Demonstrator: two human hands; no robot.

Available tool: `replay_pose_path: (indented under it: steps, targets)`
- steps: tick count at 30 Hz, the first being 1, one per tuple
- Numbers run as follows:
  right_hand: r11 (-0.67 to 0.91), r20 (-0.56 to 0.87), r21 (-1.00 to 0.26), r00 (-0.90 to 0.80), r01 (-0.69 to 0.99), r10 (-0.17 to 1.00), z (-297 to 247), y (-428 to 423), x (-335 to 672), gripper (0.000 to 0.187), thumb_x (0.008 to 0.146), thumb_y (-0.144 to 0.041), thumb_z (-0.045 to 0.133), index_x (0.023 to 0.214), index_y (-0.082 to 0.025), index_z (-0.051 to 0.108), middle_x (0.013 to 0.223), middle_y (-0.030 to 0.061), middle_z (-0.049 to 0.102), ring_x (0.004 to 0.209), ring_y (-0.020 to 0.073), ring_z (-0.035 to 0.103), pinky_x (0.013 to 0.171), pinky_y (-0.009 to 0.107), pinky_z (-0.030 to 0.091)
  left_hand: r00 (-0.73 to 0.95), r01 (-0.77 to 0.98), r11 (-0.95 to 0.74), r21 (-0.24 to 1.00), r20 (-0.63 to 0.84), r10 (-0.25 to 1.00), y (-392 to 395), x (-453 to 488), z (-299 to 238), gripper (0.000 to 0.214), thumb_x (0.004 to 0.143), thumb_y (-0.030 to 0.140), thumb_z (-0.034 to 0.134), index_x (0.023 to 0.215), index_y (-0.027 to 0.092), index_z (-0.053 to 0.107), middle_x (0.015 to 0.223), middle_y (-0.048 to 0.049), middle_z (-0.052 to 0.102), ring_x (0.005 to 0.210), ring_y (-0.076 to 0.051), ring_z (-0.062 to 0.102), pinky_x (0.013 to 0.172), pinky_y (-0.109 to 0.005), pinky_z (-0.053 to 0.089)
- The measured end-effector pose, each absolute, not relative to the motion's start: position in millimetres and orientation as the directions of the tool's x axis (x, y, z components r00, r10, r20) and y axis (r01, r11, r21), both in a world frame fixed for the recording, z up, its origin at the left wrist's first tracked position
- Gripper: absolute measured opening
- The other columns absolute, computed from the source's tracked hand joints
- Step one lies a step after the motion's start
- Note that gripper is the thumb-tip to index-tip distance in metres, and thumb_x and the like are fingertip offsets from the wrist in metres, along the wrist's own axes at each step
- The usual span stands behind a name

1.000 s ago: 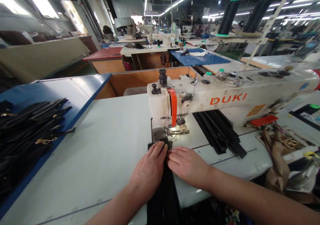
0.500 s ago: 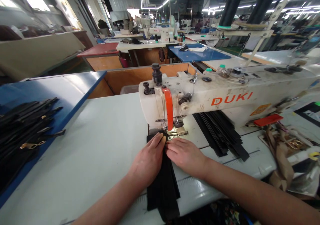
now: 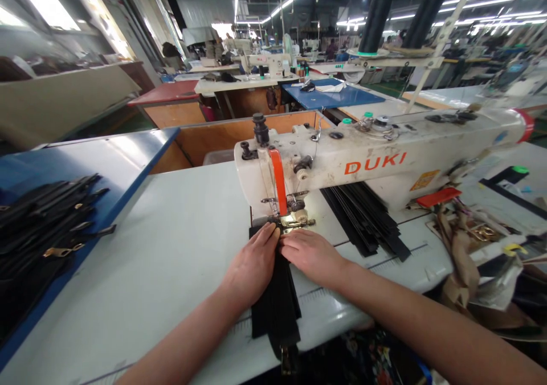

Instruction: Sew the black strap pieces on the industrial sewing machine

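Note:
My left hand (image 3: pixel 252 265) presses its fingers down on a layered black strap (image 3: pixel 277 311), just in front of the sewing machine's presser foot. My right hand (image 3: pixel 311 257) pinches the right edge of the same strap, its fingers bunched close to the left fingertips. The strap runs back toward the table's front edge, where a small metal fitting (image 3: pixel 287 361) hangs at its end. The white sewing machine (image 3: pixel 325 166), with an orange thread guard (image 3: pixel 278 183), stands over the work. Its needle tip is hidden by the guard and my fingers.
A stack of black strips (image 3: pixel 365 217) lies under the machine arm. At left, black pieces with metal hooks (image 3: pixel 60 225) rest on a blue surface (image 3: pixel 145 146). Tan straps and fittings (image 3: pixel 465 248) crowd the right side. Thread cones (image 3: pixel 376 20) stand behind.
My view has turned slightly right, so the machine appears further left. The strap's near end sits a little further up, and its metal fitting now shows. Both hands keep their hold.

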State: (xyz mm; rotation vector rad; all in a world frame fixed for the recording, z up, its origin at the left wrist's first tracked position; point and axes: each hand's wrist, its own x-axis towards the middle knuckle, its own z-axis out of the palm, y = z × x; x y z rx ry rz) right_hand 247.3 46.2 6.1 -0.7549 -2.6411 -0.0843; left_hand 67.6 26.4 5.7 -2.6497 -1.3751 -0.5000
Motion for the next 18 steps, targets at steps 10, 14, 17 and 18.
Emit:
replay_pose_path:
  steps: [10,14,17,18]
  targets:
    - [0.803,0.476,-0.310,-0.649,0.509,0.594,3.7,-24.5,286.6,0.023,0.093,-0.014,0.046,0.105,-0.010,0.066,0.110,0.0112,0.067,0.106,0.0225,0.058,0.097,0.035,0.045,0.646,0.727,-0.685,0.054,0.286,0.708,-73.4,58.9,22.7,0.043,0.091,0.024,0.048,0.133,0.014,0.050,0.141,-0.0099,0.049,0.127,-0.023,0.048,0.101,-0.032,0.046]
    - [0.811,0.455,-0.390,-0.674,0.437,0.582,4.4,-47.1,291.8,0.023,0.092,-0.013,0.045,0.104,-0.012,0.064,0.110,0.0107,0.066,0.110,0.0215,0.055,0.099,0.035,0.044,0.712,0.667,-0.745,0.000,0.298,0.636,-84.9,56.7,25.0,0.041,0.088,0.025,0.053,0.128,0.013,0.055,0.134,-0.0108,0.056,0.125,-0.024,0.051,0.098,-0.029,0.049]
    - [0.810,0.457,-0.414,-0.674,0.416,0.580,5.6,-51.9,291.7,0.024,0.091,-0.012,0.045,0.107,-0.012,0.063,0.110,0.0112,0.065,0.111,0.0219,0.055,0.099,0.034,0.044,0.756,0.617,-0.784,-0.068,0.325,0.567,-84.4,58.6,23.3,0.035,0.091,0.017,0.046,0.123,0.013,0.059,0.128,-0.0107,0.061,0.124,-0.023,0.052,0.096,-0.028,0.050]
    - [0.811,0.463,-0.416,-0.671,0.412,0.578,5.9,-52.1,291.7,0.024,0.091,-0.012,0.045,0.107,-0.011,0.063,0.110,0.0115,0.065,0.110,0.0222,0.055,0.099,0.034,0.044,0.764,0.609,-0.788,-0.089,0.333,0.552,-84.3,59.3,22.6,0.034,0.091,0.015,0.044,0.121,0.012,0.060,0.127,-0.0112,0.062,0.123,-0.023,0.052,0.095,-0.028,0.050]
